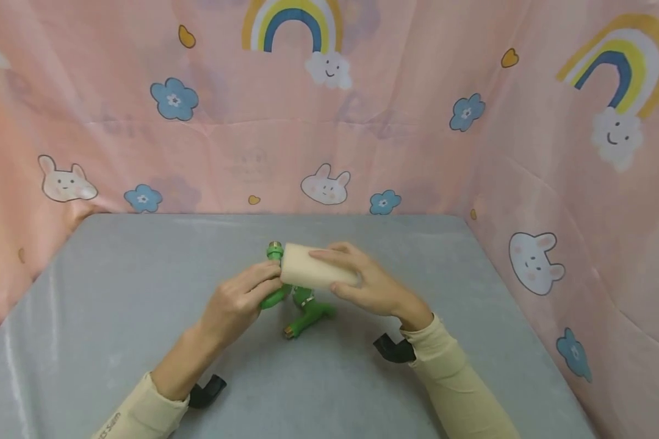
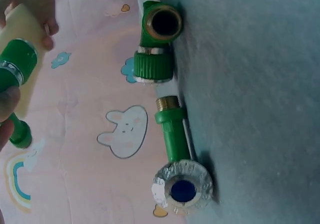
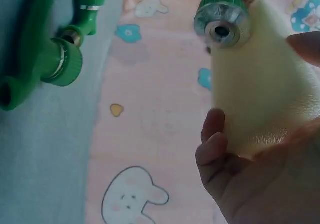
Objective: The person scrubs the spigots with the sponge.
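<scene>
My right hand (image 1: 376,286) holds a smooth cream cylinder (image 1: 313,268) with fingers along one side and thumb along the other. The cylinder (image 3: 260,79) is raised off the table and lies crosswise. My left hand (image 1: 247,296) pinches a green pipe fitting (image 2: 17,59) with a silver ring, close against the cylinder's left end. In the right wrist view this fitting (image 3: 222,17) turns a round metal opening toward the camera. Beneath the hands, a green fitting with a brass end (image 1: 310,317) lies on the table.
In the left wrist view, a green valve with a silver-and-blue wheel (image 2: 182,186) and a green elbow with a ribbed nut (image 2: 155,59) rest on the grey table (image 2: 260,109). A pink printed curtain (image 1: 225,146) encloses the table. Black pieces (image 1: 395,349) sit beside both sleeves.
</scene>
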A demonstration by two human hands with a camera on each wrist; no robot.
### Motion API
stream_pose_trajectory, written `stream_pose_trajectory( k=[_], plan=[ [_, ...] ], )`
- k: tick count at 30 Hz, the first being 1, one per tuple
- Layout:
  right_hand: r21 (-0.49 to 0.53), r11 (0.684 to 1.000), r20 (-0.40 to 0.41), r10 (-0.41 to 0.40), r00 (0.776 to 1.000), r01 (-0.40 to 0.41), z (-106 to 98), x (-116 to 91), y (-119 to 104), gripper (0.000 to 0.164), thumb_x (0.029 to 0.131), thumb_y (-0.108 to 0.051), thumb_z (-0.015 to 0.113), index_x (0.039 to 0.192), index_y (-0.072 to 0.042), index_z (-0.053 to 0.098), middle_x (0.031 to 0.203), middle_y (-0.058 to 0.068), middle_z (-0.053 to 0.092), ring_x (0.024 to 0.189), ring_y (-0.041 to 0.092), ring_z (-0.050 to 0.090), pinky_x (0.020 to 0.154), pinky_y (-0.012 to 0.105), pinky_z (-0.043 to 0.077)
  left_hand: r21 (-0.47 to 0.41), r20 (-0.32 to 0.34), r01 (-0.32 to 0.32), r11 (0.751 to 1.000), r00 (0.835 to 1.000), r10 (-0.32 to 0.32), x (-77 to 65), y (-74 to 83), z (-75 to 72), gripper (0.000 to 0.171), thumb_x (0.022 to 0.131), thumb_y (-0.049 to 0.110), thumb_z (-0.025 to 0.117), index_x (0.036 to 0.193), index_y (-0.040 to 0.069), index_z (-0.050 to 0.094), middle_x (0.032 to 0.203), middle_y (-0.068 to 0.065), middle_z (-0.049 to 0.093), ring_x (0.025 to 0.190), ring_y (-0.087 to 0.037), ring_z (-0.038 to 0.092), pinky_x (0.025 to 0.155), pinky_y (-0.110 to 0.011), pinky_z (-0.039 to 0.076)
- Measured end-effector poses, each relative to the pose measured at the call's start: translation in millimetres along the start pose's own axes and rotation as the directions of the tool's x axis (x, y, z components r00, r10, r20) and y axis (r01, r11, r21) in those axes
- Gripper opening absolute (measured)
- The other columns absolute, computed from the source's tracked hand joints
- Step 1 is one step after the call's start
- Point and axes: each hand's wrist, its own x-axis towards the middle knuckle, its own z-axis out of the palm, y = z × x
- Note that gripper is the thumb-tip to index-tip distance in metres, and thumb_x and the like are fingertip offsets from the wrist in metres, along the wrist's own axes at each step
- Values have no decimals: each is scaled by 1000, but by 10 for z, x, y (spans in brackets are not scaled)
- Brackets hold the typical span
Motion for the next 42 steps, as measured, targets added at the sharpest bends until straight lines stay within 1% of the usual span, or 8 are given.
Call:
stream_pose_trajectory(
  k=[9,15,18,22,26,30,37,42],
  plan=[
    [60,998,48,15,999,-18,-234,-99,136,47,94,-5,57,141,-8,59,135,17,58,108,25,51,85,36,49,14,-44,-18,1000,999,19,-17,8,18,29,105,9,51,94,1,76,102,-10,74,96,-24,73,78,-33,62],
    [101,995,105,-6,994,-5,-159,11,109,45,100,-9,52,145,-13,56,140,13,58,110,25,51,87,37,50,7,-31,6,1000,1000,-6,-4,13,15,24,104,9,55,98,1,76,104,-11,75,96,-25,74,78,-34,63],
    [132,991,150,10,989,-30,-139,28,116,45,100,-9,51,145,-11,56,141,14,57,112,26,50,88,39,49,-45,3,60,997,998,-60,-1,17,-4,8,93,1,71,99,1,75,105,-12,76,98,-27,74,82,-35,62],
    [115,992,92,38,995,-49,-254,-43,134,46,96,-5,55,141,-7,59,137,17,58,109,27,50,86,38,49,-142,61,176,974,984,-169,3,9,-29,35,71,-2,86,103,2,73,105,-12,76,99,-28,74,88,-37,60],
    [54,999,-2,0,1000,0,-323,-91,103,50,93,-6,60,143,-10,57,140,16,53,109,27,52,83,36,51,-227,87,307,924,952,-294,-4,-19,-33,40,66,-1,90,102,2,70,100,-11,76,94,-26,73,86,-31,60],
    [8,997,-61,-74,995,75,-216,-69,-26,56,90,-8,66,145,-16,56,146,12,47,113,28,53,82,35,54,-304,128,428,851,904,-409,-3,-29,-43,38,68,-5,89,100,2,70,98,-11,75,91,-22,72,82,-26,60],
    [-43,995,-109,-91,990,87,-128,-70,-138,61,83,1,68,141,-16,60,146,13,42,122,32,50,84,37,56,-434,268,612,661,788,-554,35,14,-94,26,83,-4,78,104,0,64,99,-14,73,92,-14,71,77,-25,60],
    [-78,996,-153,-42,987,31,-203,-122,-131,61,82,1,67,140,-16,61,144,14,43,119,34,50,81,37,54,-489,353,683,542,724,-593,38,15,-90,15,96,4,65,109,-2,60,91,-15,66,70,-16,70,54,-23,55]
  ],
)
